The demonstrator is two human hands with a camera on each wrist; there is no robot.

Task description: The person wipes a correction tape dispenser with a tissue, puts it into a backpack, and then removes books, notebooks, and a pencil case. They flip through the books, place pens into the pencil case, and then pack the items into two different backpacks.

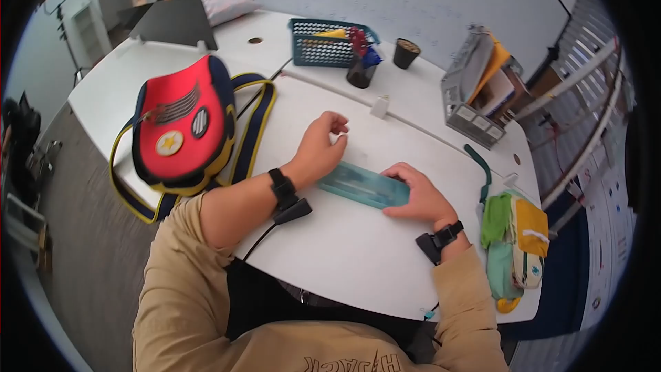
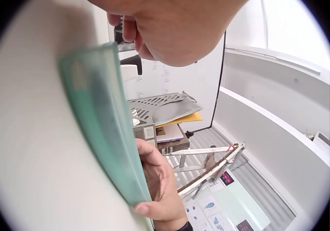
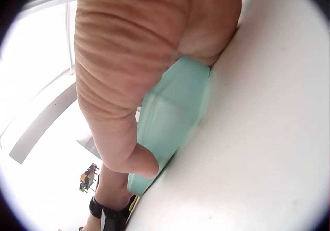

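Note:
A long, translucent teal pencil case lies on the white table in front of the person. A dark, blurred shape shows through its wall in the left wrist view. The right hand grips the case's right end, thumb along the near side and fingers round the far side. In the right wrist view the thumb presses against the teal wall. Over the left end hovers the left hand, its fingers loosely bent with nothing in them. The left wrist view shows it above that end of the case.
A red and navy backpack sits at left, its strap trailing onto the table. A green, yellow and cream bag lies at right. Behind stand a teal basket, a black pen cup, a small pot and a grey file rack.

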